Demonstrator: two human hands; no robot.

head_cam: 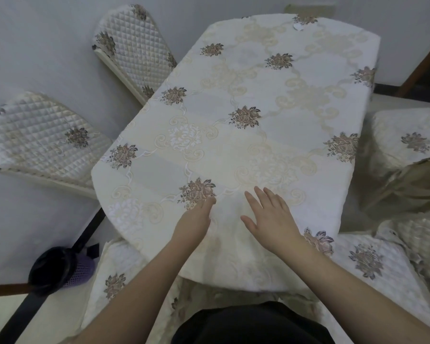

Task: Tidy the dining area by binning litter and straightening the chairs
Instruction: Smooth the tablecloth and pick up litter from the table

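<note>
Left chairs (47,142) seemingly angled toward table (258,95)

Floral cream tablecloth (258,100) over table, pale grey wall (35,45), brown door frame (422,68)

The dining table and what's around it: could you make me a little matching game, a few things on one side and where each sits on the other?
Things:
1. small scrap of litter
2. dark bin
3. two quilted chairs
4. both hands

Places:
A. on the floor, lower left
B. flat on the tablecloth, near edge
C. far end of the table
D. along the table's left side

Pairs: 1-C, 2-A, 3-D, 4-B
</note>
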